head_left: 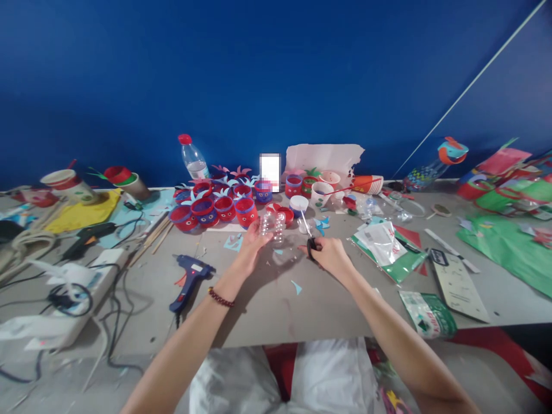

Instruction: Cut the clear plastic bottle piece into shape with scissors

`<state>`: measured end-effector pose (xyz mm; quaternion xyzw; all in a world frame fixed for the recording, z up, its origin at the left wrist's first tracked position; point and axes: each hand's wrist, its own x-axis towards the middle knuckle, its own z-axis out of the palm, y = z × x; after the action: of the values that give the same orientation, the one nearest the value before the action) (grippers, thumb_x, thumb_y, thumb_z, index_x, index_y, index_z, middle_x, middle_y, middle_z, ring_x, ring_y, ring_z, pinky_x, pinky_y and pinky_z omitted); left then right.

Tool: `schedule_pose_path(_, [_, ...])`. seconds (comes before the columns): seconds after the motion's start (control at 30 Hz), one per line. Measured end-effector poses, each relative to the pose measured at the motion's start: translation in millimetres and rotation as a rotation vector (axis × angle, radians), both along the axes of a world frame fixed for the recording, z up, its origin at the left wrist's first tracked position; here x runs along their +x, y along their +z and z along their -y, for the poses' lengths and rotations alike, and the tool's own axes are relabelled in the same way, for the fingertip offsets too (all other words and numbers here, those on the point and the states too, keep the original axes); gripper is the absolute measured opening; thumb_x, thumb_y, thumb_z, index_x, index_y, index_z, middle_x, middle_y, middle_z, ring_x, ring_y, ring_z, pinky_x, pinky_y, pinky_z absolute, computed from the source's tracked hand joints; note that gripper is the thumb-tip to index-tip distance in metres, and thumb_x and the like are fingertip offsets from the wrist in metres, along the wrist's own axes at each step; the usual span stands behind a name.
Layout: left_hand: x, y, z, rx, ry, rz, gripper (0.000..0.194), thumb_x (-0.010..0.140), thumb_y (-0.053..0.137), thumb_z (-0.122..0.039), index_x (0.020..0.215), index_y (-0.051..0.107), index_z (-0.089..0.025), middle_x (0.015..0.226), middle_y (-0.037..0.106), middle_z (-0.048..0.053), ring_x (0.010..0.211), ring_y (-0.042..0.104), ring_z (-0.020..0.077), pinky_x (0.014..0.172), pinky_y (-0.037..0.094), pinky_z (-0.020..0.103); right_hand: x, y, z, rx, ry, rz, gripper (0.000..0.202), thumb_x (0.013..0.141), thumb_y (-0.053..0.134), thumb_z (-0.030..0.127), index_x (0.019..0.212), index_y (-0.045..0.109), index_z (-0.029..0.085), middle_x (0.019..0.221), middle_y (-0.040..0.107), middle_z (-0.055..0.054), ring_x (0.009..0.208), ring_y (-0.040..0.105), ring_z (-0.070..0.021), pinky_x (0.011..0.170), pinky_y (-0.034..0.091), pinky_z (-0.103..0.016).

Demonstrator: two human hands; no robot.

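Note:
My left hand (254, 244) is closed around a clear ribbed plastic bottle piece (278, 227), held a little above the grey table. In my right hand (330, 256) is a pair of scissors (309, 236) with black handles, its blades pointing up and away from me. The blade tips are to the right of the plastic piece and appear apart from it. Just beyond my hands stand several small red and purple cups with eyes (246, 214) and a white cup (298, 205). Scraps of light blue paper (296, 287) lie on the tabletop near me.
At the left are a blue glue gun (190, 279), wooden sticks (150, 236), and a power strip (88, 299) with tangled cables. A bottle with a red cap (194, 158) stands at the back. Packets of coloured paper (390, 247) and a green sheet (509, 253) lie at the right.

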<state>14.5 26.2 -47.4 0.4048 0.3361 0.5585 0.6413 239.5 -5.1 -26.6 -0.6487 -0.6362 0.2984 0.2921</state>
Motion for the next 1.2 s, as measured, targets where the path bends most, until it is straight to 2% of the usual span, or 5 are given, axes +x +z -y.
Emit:
schedule_pose_path(0.4, [2, -7.6, 2, 0.048, -0.007, -0.05, 0.062, 0.063, 0.08, -0.023, 0.118, 0.053, -0.022, 0.114, 0.066, 0.007, 0.109, 0.063, 0.024, 0.105, 0.042, 0.047, 3, -8.4, -4, -0.055, 0.111, -0.036, 0.023, 0.075, 0.06, 0.041, 0.067, 0.062, 0.019, 0.05, 0.061, 0.0, 0.04, 0.054, -0.0141, 0.044, 0.041, -0.024])
schedule_pose_path(0.67, [8, -1.0, 8, 0.108, 0.044, -0.107, 0.065, 0.065, 0.081, -0.027, 0.12, 0.047, -0.025, 0.108, 0.065, 0.004, 0.101, 0.063, 0.0208, 0.094, 0.05, 0.042, 4, -20.9, -9, -0.016, 0.057, -0.06, 0.028, 0.072, 0.069, 0.043, 0.089, 0.068, 0.02, 0.078, 0.075, -0.005, 0.056, 0.065, -0.0174, 0.055, 0.047, -0.026])
schedule_pose_path(0.87, [12, 0.7, 12, 0.173, 0.036, -0.201, 0.058, 0.068, 0.079, -0.03, 0.119, 0.051, -0.023, 0.106, 0.064, 0.005, 0.097, 0.062, 0.02, 0.091, 0.05, 0.039, 5, -22.8, -9, 0.042, 0.069, 0.06, 0.024, 0.073, 0.07, 0.04, 0.088, 0.072, 0.021, 0.074, 0.073, -0.003, 0.066, 0.066, -0.0199, 0.062, 0.046, -0.028])
schedule_pose_path(1.03, [12, 3.8, 16, 0.183, 0.049, -0.344, 0.047, 0.072, 0.076, -0.033, 0.113, 0.055, -0.022, 0.111, 0.063, 0.007, 0.105, 0.059, 0.0229, 0.096, 0.045, 0.041, 2, -26.5, -6, 0.138, 0.099, 0.191, 0.016, 0.077, 0.067, 0.033, 0.084, 0.076, 0.023, 0.092, 0.071, -0.006, 0.082, 0.066, -0.0221, 0.071, 0.047, -0.03])
schedule_pose_path(1.2, [11, 4.6, 15, 0.178, 0.147, -0.491, 0.054, 0.068, 0.08, -0.034, 0.115, 0.058, -0.021, 0.109, 0.061, 0.008, 0.101, 0.058, 0.0233, 0.094, 0.045, 0.041, -3, -19.6, -7, 0.127, 0.14, 0.189, 0.017, 0.079, 0.063, 0.031, 0.083, 0.076, 0.02, 0.081, 0.069, -0.006, 0.073, 0.063, -0.0204, 0.067, 0.046, -0.029])
